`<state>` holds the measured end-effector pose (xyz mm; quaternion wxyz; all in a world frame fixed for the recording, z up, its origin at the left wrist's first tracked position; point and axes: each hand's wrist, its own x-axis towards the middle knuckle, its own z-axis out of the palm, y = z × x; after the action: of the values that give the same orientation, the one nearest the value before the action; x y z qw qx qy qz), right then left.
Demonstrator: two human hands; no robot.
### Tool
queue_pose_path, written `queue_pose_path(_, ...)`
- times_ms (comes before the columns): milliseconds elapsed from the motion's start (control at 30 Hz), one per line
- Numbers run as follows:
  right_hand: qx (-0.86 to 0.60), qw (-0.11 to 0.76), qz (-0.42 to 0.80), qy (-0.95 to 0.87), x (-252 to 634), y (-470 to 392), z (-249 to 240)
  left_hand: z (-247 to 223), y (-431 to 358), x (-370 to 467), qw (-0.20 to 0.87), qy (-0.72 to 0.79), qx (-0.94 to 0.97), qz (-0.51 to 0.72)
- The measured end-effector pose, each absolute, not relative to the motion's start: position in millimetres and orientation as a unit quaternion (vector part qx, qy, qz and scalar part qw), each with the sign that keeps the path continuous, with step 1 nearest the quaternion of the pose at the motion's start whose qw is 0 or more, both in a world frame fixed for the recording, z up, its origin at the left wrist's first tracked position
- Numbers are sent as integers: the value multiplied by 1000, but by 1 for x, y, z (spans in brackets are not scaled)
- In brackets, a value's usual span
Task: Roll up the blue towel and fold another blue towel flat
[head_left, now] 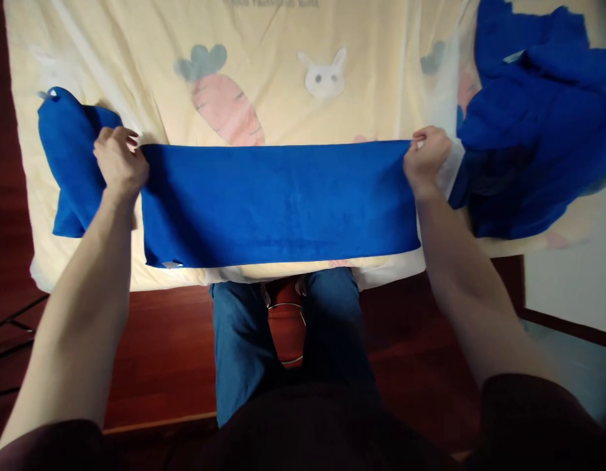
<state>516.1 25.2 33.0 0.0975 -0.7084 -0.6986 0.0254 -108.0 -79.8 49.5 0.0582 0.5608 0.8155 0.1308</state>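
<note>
A blue towel (283, 203) is stretched flat into a long rectangle across the near part of the bed cover. A small pale label shows at its near left corner. My left hand (120, 160) is closed on the far left corner, and my right hand (429, 157) pinches the far right corner. Beside my left hand lies a separate blue cloth (72, 170), loosely folded, with a pale tag at its top. To the right of my right hand is a heap of blue cloths (533, 137), crumpled together.
A cream bed cover (372, 85) printed with carrots and a rabbit face lies beneath the cloths, with creases in it. Its near edge runs just in front of my knees (244, 327). Reddish-brown floor (165, 353) shows below, and thin dark bars (18, 324) stand at the left.
</note>
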Motion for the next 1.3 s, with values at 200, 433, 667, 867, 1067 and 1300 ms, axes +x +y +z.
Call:
queue_pose_path(200, -545, 113, 108, -823, 411, -29, 19, 32, -107, -2, 88, 663, 727, 155)
queue_pose_path(433, -584, 83, 152, -793, 429, -36, -18, -3, -119, -17, 122, 732, 637, 209)
queue_pose_path(667, -728, 29, 104, -677, 521, -9, 12, 13, -122, -74, 74, 749, 638, 165)
queue_pose_path(867, -600, 82, 102, -789, 406, -95, 22, 19, -164, 34, 133, 700, 665, 225)
queue_pose_path(1067, -547, 67, 149, -821, 365, -181, 4, 9, -249, 61, 148, 710, 642, 249)
queue_pose_path(1300, -716, 55, 97, -689, 530, -190, -1, 5, -320, -30, 75, 837, 503, 204)
